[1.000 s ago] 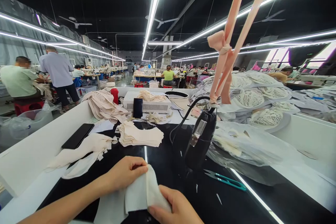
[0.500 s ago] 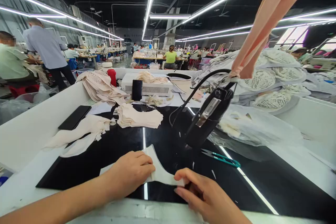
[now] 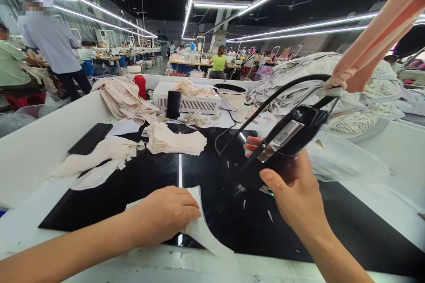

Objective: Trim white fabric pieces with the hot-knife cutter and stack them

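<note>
1. Head view: one white fabric piece [image 3: 199, 227] lies flat at the near edge of the black desk [image 3: 133, 190], its lower tip running onto the white front border.
2. The left hand [image 3: 168, 212] lies palm down on that piece, fingers closed together and pressing it to the surface, the forearm coming in low from the left.
3. The right hand [image 3: 294, 190] is raised above the desk and wraps around the black hanging tool [image 3: 285, 141], thumb on the near side, fingertips showing red nails behind it; the wrist bends upward.
4. The tool tilts, its tip low toward the desk, its top tied to pink straps [image 3: 375, 48] rising to the upper right; one black cord [image 3: 265, 106] loops from it.
5. Bare black surface lies open between the two hands and to the right of the piece, dotted with small white scraps.
6. Farther back sits one stack of cream cut pieces [image 3: 175, 139]; left of it lies loose cream cloth [image 3: 99, 159], touching the one dark phone [image 3: 90, 138] on the white left edge.
7. A second phone [image 3: 173, 104] leans upright on the white box [image 3: 186, 101] at the far end.
8. Clear plastic bags [image 3: 345, 163] of goods crowd the right side, just beside the tool.
9. Two people [image 3: 49, 48] are at the far left, well apart.
</note>
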`<move>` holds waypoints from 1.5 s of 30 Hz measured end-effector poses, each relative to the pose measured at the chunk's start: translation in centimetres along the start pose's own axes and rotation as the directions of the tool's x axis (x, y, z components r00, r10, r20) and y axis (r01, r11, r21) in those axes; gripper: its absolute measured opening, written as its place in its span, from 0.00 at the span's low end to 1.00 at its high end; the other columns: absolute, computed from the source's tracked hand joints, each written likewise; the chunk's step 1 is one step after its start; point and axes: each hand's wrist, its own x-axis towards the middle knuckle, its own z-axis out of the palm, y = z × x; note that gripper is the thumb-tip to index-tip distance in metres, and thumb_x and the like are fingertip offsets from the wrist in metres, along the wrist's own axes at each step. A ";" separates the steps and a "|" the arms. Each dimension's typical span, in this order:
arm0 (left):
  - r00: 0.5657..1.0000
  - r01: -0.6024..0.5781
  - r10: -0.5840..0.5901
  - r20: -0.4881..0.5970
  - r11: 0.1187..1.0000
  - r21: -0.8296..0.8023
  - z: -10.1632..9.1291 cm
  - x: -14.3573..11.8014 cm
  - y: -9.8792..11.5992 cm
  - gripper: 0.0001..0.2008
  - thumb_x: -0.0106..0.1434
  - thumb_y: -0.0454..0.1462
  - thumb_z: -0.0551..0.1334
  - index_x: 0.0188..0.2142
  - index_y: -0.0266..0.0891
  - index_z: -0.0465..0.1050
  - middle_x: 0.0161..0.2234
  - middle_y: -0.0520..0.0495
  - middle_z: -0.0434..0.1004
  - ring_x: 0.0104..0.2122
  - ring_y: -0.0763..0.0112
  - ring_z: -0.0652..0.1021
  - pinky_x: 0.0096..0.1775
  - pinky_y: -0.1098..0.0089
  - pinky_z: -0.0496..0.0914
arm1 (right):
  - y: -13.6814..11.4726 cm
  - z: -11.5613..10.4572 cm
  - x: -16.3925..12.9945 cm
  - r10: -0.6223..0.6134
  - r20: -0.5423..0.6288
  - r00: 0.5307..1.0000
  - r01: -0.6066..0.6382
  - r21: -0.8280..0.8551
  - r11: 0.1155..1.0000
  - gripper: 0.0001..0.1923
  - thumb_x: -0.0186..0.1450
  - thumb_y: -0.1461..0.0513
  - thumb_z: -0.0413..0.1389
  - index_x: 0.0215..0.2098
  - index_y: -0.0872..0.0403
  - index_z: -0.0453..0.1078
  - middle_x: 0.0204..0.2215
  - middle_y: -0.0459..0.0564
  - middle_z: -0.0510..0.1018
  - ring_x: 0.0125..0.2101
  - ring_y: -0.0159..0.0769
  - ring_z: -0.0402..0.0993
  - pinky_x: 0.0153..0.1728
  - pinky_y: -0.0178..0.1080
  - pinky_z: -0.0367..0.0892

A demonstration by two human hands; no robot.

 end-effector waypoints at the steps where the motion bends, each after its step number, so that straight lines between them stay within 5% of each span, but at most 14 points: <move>1: 1.000 0.012 -0.012 -0.008 1.000 0.029 0.2 0.4 0.1 0.10 0.72 0.25 0.61 0.45 0.38 0.79 0.48 0.44 0.85 0.47 0.63 0.84 0.53 0.64 0.78 | -0.6 0.9 0.4 -0.019 -0.026 0.999 0.020 0.042 0.999 0.26 0.61 0.43 0.73 0.51 0.43 0.75 0.49 0.50 0.86 0.44 0.46 0.87 0.45 0.48 0.84; 6: 1.000 0.015 -0.016 0.008 0.982 0.186 0.9 1.9 0.2 0.11 0.72 0.22 0.58 0.40 0.37 0.74 0.43 0.43 0.81 0.42 0.63 0.81 0.48 0.65 0.78 | -1.5 4.2 0.9 -0.055 -0.137 0.989 0.076 0.153 0.985 0.20 0.62 0.52 0.75 0.43 0.46 0.71 0.35 0.40 0.81 0.25 0.33 0.78 0.28 0.39 0.79; 10: 0.998 0.001 -0.017 0.056 0.963 0.268 1.8 1.5 0.2 0.12 0.69 0.21 0.58 0.38 0.37 0.73 0.39 0.44 0.79 0.38 0.62 0.80 0.44 0.64 0.78 | -0.6 6.1 0.7 -0.044 -0.121 0.992 0.071 0.237 0.969 0.21 0.62 0.55 0.74 0.43 0.47 0.68 0.33 0.39 0.80 0.25 0.31 0.77 0.27 0.37 0.78; 17: 0.998 -0.024 0.048 -0.051 0.919 0.395 3.4 0.6 0.9 0.11 0.74 0.22 0.56 0.44 0.31 0.76 0.45 0.36 0.84 0.43 0.60 0.83 0.46 0.64 0.77 | 1.2 8.8 0.7 -0.004 -0.115 0.993 0.046 0.368 0.929 0.19 0.65 0.54 0.70 0.46 0.45 0.66 0.34 0.39 0.78 0.25 0.30 0.75 0.26 0.36 0.74; 25: 0.987 0.032 0.031 -0.157 0.923 0.384 3.9 0.7 1.2 0.16 0.78 0.24 0.52 0.42 0.34 0.77 0.43 0.40 0.85 0.40 0.63 0.83 0.40 0.66 0.78 | 0.6 9.4 1.0 0.007 -0.111 0.994 0.041 0.426 0.904 0.28 0.62 0.47 0.73 0.54 0.45 0.70 0.31 0.39 0.74 0.23 0.31 0.72 0.23 0.35 0.71; 33: 0.986 0.037 0.026 -0.165 0.930 0.366 3.6 0.6 1.3 0.11 0.77 0.24 0.55 0.43 0.33 0.76 0.45 0.39 0.85 0.42 0.62 0.83 0.42 0.66 0.79 | 0.9 9.7 0.6 -0.047 -0.085 0.995 0.083 0.503 0.860 0.21 0.65 0.51 0.73 0.52 0.44 0.74 0.32 0.40 0.77 0.24 0.30 0.74 0.22 0.34 0.73; 45: 0.943 0.115 -0.006 -0.333 0.944 0.308 4.3 0.3 1.2 0.12 0.76 0.24 0.55 0.46 0.33 0.77 0.50 0.41 0.85 0.46 0.64 0.84 0.49 0.67 0.79 | 1.2 9.7 0.4 -0.089 -0.087 0.992 0.121 0.501 0.857 0.17 0.66 0.52 0.73 0.49 0.45 0.78 0.32 0.42 0.79 0.24 0.29 0.73 0.23 0.33 0.76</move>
